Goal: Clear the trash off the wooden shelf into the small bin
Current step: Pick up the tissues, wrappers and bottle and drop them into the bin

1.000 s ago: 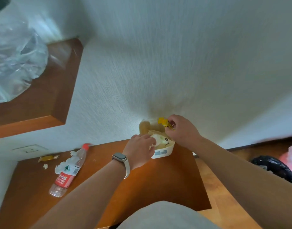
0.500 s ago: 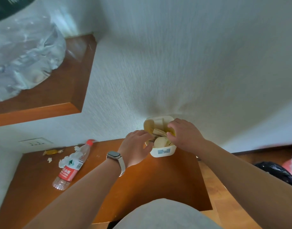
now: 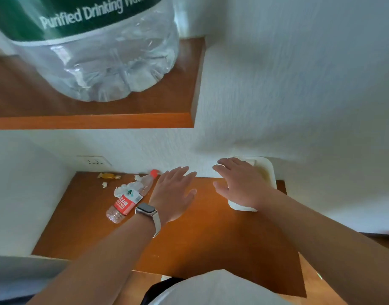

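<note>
A small white bin (image 3: 269,172) stands against the wall at the right end of the wooden shelf (image 3: 202,236). My right hand (image 3: 237,183) hovers over the bin's left side, open and holding nothing. My left hand (image 3: 173,192), with a watch on the wrist, is also open and spread above the shelf's middle. Left of it lies an empty plastic bottle (image 3: 128,200) with a red label and red cap. Crumpled white tissue (image 3: 123,189) rests on the bottle. A yellow wrapped candy (image 3: 108,176) and a small paper scrap (image 3: 104,184) lie near the back wall.
An upper wooden shelf (image 3: 92,121) juts out above the left half and carries a large clear water jug (image 3: 96,51). A wall socket (image 3: 93,161) sits behind the trash. A white wall closes the shelf's left side. Wooden floor shows below.
Both hands have left the bin and opened; the yellow piece held by my right hand is gone from it. My left hand has moved left, toward the bottle. The view has tilted up.
</note>
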Motion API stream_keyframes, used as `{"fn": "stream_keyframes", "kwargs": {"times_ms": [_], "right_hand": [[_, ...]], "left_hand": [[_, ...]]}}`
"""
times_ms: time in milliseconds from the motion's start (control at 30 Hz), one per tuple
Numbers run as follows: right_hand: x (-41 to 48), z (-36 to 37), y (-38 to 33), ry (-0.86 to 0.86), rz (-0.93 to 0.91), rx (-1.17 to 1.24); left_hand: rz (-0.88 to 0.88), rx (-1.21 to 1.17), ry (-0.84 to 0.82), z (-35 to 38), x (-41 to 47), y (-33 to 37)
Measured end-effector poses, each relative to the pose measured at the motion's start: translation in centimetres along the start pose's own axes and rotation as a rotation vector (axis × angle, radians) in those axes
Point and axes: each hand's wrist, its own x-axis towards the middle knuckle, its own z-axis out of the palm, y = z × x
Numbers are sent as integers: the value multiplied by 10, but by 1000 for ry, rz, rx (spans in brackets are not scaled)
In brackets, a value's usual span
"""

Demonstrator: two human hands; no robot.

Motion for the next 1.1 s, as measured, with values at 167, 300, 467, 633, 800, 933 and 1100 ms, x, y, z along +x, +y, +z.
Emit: {"fn": "stream_keyframes", "kwargs": {"times_ms": [167, 300, 467, 633, 800, 933, 1100], "right_hand": [[26, 11, -37, -43, -101, -52], [52, 20, -67, -60, -148, -76], [87, 35, -118, -72, -182, -101], [124, 55, -172, -86, -233, -80], [161, 83, -217, -148, -250, -94], [186, 114, -245, -220, -215, -134], [211, 149, -265, -281, -117, -168]], "left_hand": [[-57, -23, 11, 5, -23, -45], [-64, -38, 60, 4, -42, -83], [-97, -63, 161, 2, -63, -145], [-170, -66, 142, 9, -82, -218], [-180, -107, 131, 26, -96, -283], [-148, -129, 119, 48, -100, -325], [-114, -105, 34, 77, -93, -371]]}}
